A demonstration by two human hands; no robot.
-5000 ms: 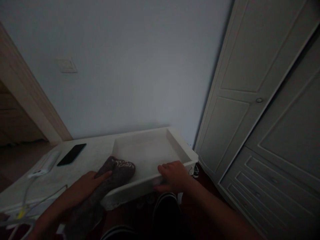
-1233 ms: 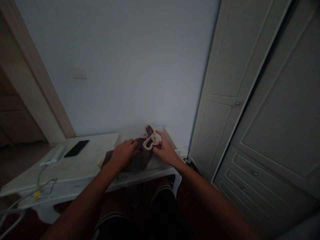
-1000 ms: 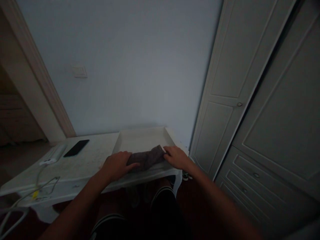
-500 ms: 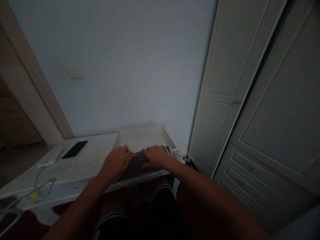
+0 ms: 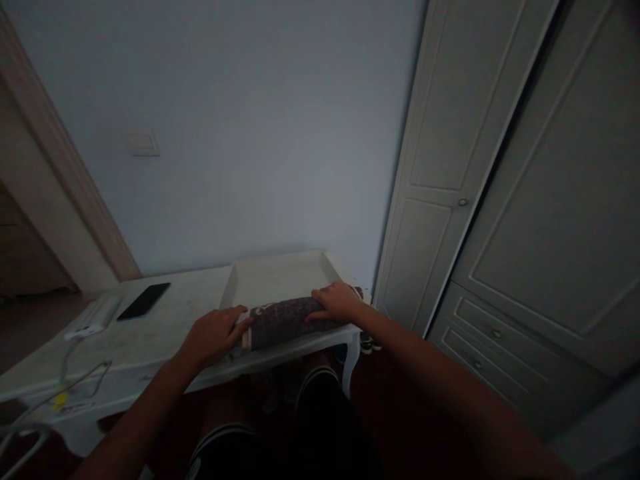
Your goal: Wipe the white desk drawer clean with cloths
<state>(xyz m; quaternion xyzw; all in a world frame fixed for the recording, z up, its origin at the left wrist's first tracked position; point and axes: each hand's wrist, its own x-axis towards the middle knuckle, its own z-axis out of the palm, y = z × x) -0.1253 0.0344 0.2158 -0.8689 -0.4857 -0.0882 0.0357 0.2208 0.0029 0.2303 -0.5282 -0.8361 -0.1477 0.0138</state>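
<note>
A dark grey-brown rolled cloth [image 5: 283, 323], which looks like a towel, lies along the front of a shallow white tray [image 5: 275, 267]. At its left end, my left hand [image 5: 217, 333] grips the pale edge, thumb and fingers closed on it. My right hand [image 5: 337, 303] is wrapped over the roll near the right end, fingers on top and thumb on the near side. Part of the right end is hidden under that hand. The tray rests on a white table [image 5: 195, 293].
Left on the table lie a dark phone [image 5: 144, 301] and a white box-like device [image 5: 95, 317] with a cable. A metal frame [image 5: 30, 440] stands at the lower left. The wall is behind; a wardrobe [image 5: 425, 260] is at right. Shoes [image 5: 369, 344] lie on the floor.
My hands have moved apart along the roll, left hand to its left end and right hand rightward. More of the rolled cloth and its pale left edge now shows.
</note>
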